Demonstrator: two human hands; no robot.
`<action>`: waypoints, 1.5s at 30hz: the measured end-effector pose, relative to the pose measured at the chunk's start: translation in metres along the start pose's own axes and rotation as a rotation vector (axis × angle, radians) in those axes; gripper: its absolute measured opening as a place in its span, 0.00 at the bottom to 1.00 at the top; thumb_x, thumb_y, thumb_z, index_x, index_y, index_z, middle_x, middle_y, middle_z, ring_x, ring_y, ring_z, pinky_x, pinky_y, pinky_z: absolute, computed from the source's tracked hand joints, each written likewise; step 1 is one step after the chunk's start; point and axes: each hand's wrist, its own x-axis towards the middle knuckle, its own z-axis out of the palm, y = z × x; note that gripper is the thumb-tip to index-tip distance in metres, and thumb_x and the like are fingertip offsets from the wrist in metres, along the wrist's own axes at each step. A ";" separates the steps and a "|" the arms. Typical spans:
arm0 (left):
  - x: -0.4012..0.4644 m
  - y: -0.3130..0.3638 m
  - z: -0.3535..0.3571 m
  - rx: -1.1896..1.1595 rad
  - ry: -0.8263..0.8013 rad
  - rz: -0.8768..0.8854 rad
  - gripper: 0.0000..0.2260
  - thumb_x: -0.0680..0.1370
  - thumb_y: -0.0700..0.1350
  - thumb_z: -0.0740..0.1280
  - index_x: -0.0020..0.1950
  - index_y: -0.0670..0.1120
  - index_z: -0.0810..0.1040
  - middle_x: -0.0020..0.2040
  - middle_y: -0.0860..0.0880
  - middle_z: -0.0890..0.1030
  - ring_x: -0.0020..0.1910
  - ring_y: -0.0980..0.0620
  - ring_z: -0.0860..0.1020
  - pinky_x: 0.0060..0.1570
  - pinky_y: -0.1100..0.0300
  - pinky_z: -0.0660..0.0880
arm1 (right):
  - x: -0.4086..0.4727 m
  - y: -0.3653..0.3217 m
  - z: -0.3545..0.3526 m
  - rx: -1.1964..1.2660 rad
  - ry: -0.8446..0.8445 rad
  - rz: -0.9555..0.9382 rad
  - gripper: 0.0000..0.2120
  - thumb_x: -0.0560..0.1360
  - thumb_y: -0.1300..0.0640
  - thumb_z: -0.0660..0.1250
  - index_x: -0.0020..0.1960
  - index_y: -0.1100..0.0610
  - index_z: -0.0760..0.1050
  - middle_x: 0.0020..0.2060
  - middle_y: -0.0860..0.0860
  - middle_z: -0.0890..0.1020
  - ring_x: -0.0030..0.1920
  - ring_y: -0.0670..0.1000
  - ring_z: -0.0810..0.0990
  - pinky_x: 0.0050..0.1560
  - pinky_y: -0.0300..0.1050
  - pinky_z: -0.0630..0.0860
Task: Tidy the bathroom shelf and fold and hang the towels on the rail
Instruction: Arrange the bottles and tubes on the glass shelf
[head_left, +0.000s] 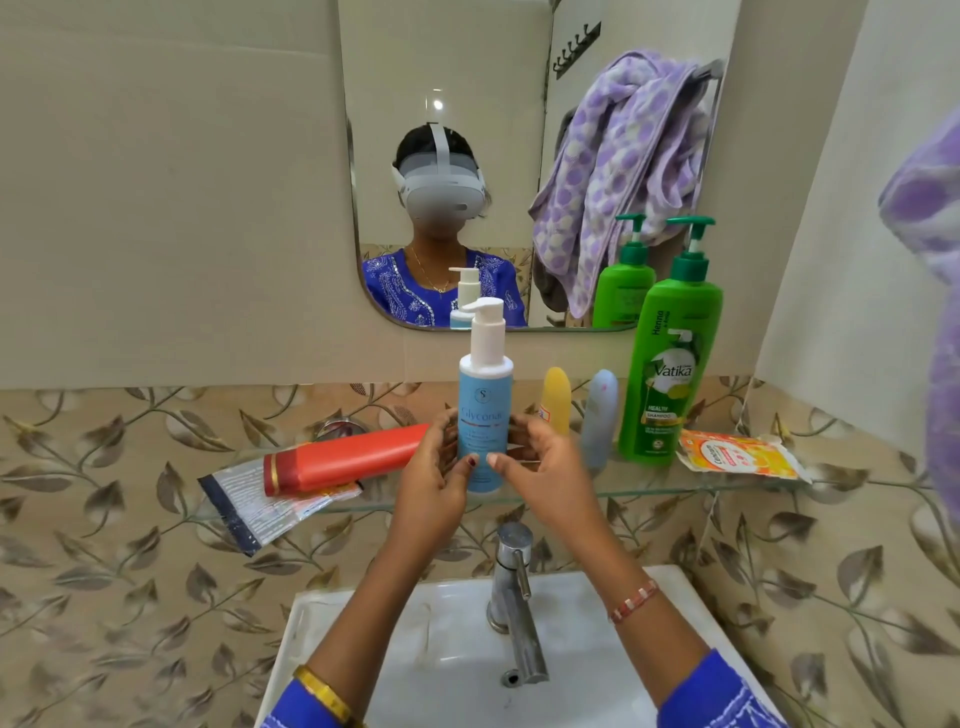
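Near: sink (322, 613) and tap (511, 587) below, both forearms reaching up over them. Left hand (434, 470) and right hand (540, 467) cup the blue bottle (484, 415) from either side, fingers curled round its lower body, thumbs meeting at the front. Both grasping it, neither clearly nearer. Bottle upright, long axis vertical, pump on top, base at the front edge of the glass shelf (649, 491); cannot tell if it rests on the glass or is just lifted.

Just left of the left hand: red bottle (345, 460) lying flat, long axis along the shelf, cap end left, on top of a sachet (244, 506) that overhangs the edge. Likely the next thing to stand up, left hand closest.

Right of the hands: yellow tube (557, 397), grey tube (600, 415), green shampoo (667, 374) upright, orange packet (737, 457) flat.

Far: mirror (457, 62); purple towel (623, 171) bunched on the rail, unfolded.
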 end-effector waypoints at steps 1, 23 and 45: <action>0.000 0.000 0.000 0.000 0.008 -0.002 0.22 0.76 0.33 0.61 0.66 0.51 0.64 0.54 0.61 0.74 0.52 0.69 0.73 0.47 0.77 0.72 | -0.002 0.001 0.004 -0.046 0.045 -0.022 0.23 0.72 0.58 0.70 0.65 0.52 0.70 0.54 0.45 0.80 0.49 0.40 0.79 0.48 0.35 0.78; -0.005 -0.011 0.003 0.208 0.017 0.050 0.23 0.78 0.34 0.58 0.71 0.50 0.64 0.64 0.55 0.72 0.63 0.61 0.70 0.51 0.81 0.67 | -0.019 0.018 0.024 -0.384 0.347 -0.129 0.13 0.74 0.58 0.68 0.57 0.59 0.74 0.51 0.53 0.82 0.47 0.49 0.82 0.40 0.29 0.71; -0.004 -0.007 0.003 0.295 -0.017 0.077 0.23 0.78 0.34 0.58 0.72 0.46 0.63 0.70 0.50 0.69 0.68 0.58 0.66 0.65 0.65 0.63 | -0.012 0.019 0.023 -0.393 0.359 -0.074 0.15 0.75 0.61 0.65 0.62 0.57 0.74 0.53 0.53 0.82 0.51 0.50 0.80 0.49 0.35 0.73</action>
